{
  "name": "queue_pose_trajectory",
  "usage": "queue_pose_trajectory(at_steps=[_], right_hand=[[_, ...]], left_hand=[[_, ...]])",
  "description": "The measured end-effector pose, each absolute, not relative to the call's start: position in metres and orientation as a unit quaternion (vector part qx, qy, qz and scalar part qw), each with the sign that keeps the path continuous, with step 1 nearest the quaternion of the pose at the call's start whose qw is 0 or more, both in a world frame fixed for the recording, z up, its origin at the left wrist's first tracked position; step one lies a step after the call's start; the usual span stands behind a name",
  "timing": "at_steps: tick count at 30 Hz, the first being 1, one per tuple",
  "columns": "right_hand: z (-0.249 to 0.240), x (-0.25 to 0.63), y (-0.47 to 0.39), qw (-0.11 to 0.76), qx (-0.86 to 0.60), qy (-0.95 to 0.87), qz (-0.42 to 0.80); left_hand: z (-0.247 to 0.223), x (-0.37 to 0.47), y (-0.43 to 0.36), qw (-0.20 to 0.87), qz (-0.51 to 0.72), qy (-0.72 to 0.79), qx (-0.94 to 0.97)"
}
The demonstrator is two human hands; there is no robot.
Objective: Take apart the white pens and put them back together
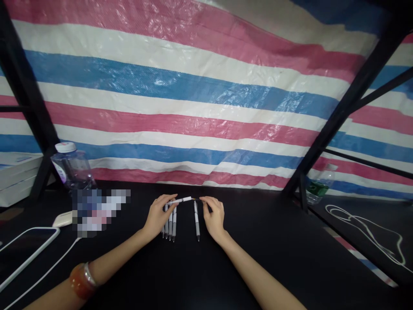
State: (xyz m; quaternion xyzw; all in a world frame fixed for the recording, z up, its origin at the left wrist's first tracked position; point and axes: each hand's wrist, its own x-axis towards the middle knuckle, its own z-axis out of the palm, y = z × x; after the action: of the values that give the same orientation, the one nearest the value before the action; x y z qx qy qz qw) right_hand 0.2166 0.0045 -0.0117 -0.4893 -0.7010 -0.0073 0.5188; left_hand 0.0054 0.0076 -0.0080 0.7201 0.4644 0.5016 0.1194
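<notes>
My left hand [160, 213] pinches a white pen barrel [184, 199], held nearly level above the table and pointing right. Facing it, my right hand [213, 212] is closed at the fingertips on a thin pen refill [195, 199], whose narrow end meets the barrel's open end. How far it reaches inside cannot be made out. Below my left fingers several white-and-grey pens [174, 226] lie side by side, tips toward me, partly covered by the hand. A single matching pen [196, 221] lies apart from them, between my hands.
At the left stand a large clear bottle [75, 165] and stacked white boxes [19, 178]. A phone [27, 247], a white case [63, 219] and a cable [48, 271] lie nearer. Another bottle [319, 187] and a coiled white cable [368, 234] are at right, beyond the black frame.
</notes>
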Motion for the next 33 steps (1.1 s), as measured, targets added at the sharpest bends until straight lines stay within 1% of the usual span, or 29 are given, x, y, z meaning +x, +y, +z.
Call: queue_pose_trajectory(at_steps=[3, 6, 13, 22, 33], right_hand=[[-0.012, 0.216, 0.006, 0.518, -0.5, -0.694, -0.007], [-0.014, 0.216, 0.007, 0.529, -0.513, -0.676, 0.004], [-0.019, 0.216, 0.011, 0.578, -0.525, -0.619, 0.088], [-0.021, 0.215, 0.011, 0.583, -0.514, -0.6, 0.19], [-0.02, 0.214, 0.01, 0.588, -0.51, -0.593, 0.206]], left_hand=[[-0.011, 0.005, 0.008, 0.088, 0.473, 0.471, 0.739], [-0.011, 0.005, 0.008, 0.089, 0.472, 0.473, 0.738], [-0.009, 0.006, 0.008, 0.196, 0.517, 0.491, 0.673], [-0.005, 0.007, 0.006, 0.304, 0.553, 0.47, 0.617], [-0.009, 0.007, 0.009, 0.325, 0.554, 0.482, 0.596]])
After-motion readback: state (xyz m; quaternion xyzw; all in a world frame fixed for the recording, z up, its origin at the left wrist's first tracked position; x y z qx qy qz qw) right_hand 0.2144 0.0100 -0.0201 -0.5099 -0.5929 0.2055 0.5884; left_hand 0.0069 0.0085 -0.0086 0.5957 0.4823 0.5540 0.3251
